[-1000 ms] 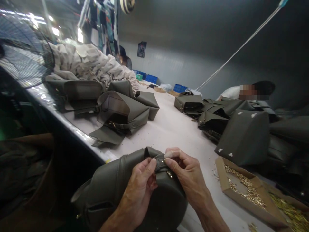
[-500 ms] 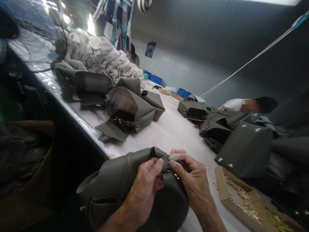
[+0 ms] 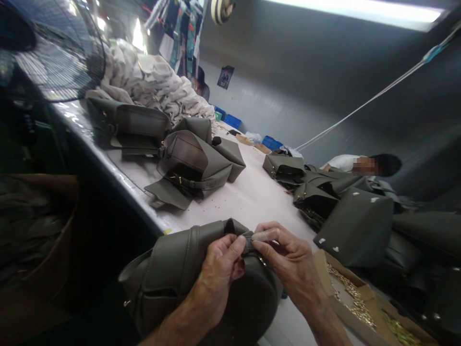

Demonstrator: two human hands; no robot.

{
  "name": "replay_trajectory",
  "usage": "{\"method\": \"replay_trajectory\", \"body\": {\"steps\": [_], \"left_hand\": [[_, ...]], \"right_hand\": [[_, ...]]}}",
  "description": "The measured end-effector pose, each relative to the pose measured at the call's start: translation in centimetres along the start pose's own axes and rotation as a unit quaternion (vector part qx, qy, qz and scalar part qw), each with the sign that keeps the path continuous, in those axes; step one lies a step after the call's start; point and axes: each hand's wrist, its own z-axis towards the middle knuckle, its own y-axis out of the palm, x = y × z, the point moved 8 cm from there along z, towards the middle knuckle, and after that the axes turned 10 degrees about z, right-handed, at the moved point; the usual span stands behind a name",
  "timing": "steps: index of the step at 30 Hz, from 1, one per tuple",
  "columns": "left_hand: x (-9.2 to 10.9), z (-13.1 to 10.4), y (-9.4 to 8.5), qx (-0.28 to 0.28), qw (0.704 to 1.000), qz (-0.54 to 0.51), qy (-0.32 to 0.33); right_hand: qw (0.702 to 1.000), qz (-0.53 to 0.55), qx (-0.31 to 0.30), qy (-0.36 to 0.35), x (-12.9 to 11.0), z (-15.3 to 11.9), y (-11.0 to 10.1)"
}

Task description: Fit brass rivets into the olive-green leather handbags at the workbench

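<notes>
A dark olive handbag (image 3: 173, 259) lies on its side at the table's near edge, below both hands. My left hand (image 3: 221, 269) is closed, thumb and fingers pinching a short strap tab (image 3: 248, 242) at the bag's upper side. From the other side my right hand (image 3: 284, 259) pinches at the same tab, with what looks like a tiny piece of metal hardware at its fingertips, too small to make out. A gold-coloured metal fitting (image 3: 262, 261) shows on the bag just below the right fingers.
Cardboard boxes of small gold metal parts (image 3: 351, 298) stand to the right. Several olive bags (image 3: 196, 163) lie further up the table (image 3: 252, 197), more (image 3: 356, 226) on the right. A fan (image 3: 61, 53) and heaped pale cloth (image 3: 154, 86) are at left; two people sit beyond.
The view has shifted slightly. Both hands stay at the strap tab; my right fingertips have drawn a little away, and a small glint shows there.
</notes>
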Motion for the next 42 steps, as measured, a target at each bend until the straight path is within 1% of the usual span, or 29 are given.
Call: {"method": "replay_trajectory", "body": {"steps": [3, 9, 11, 14, 17, 19, 22, 26, 29, 32, 34, 36, 39, 42], "left_hand": [[-0.1, 0.1, -0.1, 0.005, 1.000, 0.000, -0.001], [0.0, 0.1, -0.2, 0.001, 1.000, 0.005, 0.009], [0.0, 0.1, -0.2, 0.002, 1.000, 0.012, 0.006], [0.1, 0.0, -0.1, -0.005, 1.000, 0.015, 0.007], [0.3, 0.0, 0.0, -0.001, 1.000, 0.025, 0.008], [0.3, 0.0, -0.1, 0.004, 1.000, 0.030, 0.005], [0.3, 0.0, -0.1, 0.002, 1.000, 0.027, 0.001], [0.1, -0.1, -0.2, 0.007, 1.000, 0.024, -0.003], [0.1, -0.1, -0.4, 0.012, 1.000, 0.026, 0.000], [0.1, -0.1, -0.4, 0.015, 1.000, 0.026, -0.004], [0.1, -0.1, -0.4, 0.012, 1.000, 0.027, -0.005], [0.1, -0.1, -0.4, 0.010, 1.000, 0.029, -0.001], [0.1, -0.1, -0.6, 0.016, 1.000, 0.026, 0.002], [0.2, 0.0, -0.6, 0.021, 0.999, 0.024, 0.004]], "right_hand": [[1.000, -0.012, -0.010, -0.005, -0.1, 0.1, 0.2], [1.000, -0.020, -0.004, -0.008, -0.2, -0.1, 0.3], [0.999, -0.025, -0.022, 0.002, -0.1, 0.1, 0.4], [0.997, -0.046, -0.065, 0.011, -0.3, 0.6, 0.7], [0.993, -0.063, -0.100, -0.007, -0.6, 1.0, 0.8], [0.992, -0.057, -0.110, -0.016, -0.6, 1.1, 0.9], [0.995, -0.018, -0.093, 0.013, 0.2, 1.3, 0.8], [0.996, 0.044, -0.034, 0.071, 1.8, 1.0, 0.8], [0.998, 0.043, -0.001, 0.054, 1.7, 0.7, 0.7], [0.999, 0.022, -0.006, 0.024, 1.1, 0.7, 0.7], [1.000, 0.021, -0.012, 0.019, 0.9, 0.7, 0.8], [0.999, 0.027, -0.005, 0.024, 1.2, 0.6, 0.8], [0.998, 0.041, 0.037, 0.038, 2.1, 0.2, 0.7], [0.996, 0.023, 0.082, 0.029, 2.4, -0.4, 0.6]]}}
